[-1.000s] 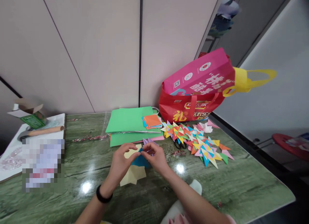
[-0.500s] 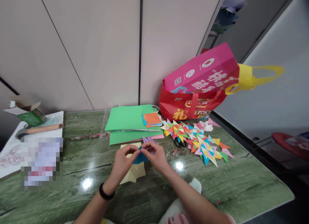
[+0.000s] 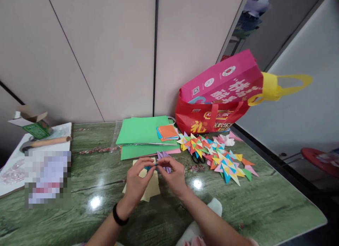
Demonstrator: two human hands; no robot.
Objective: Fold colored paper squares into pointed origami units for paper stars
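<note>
- Left hand (image 3: pixel 136 179) and right hand (image 3: pixel 174 175) pinch blue paper (image 3: pixel 147 168) above the surface (image 3: pixel 106 182), in from its far edge!
- Folded stars (image 3: pixel 227 165) look done, toward the right edge.
- The blue looks part-folded; flat squares (image 3: pixel 168 131) lie unfolded.

Left of the pinching fingers (image 3: pixel 143 161), the tabletop (image 3: pixel 97 179) gives passage. Just beyond, purple folded paper (image 3: pixel 161 155) and green sheets (image 3: pixel 140 133) obstruct; farther right, paper stars (image 3: pixel 227 165) do.

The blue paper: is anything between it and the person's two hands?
Nothing visible: the left hand and right hand both pinch the blue paper with their fingertips. Pale yellow paper lies on the table below, not in between.
</note>
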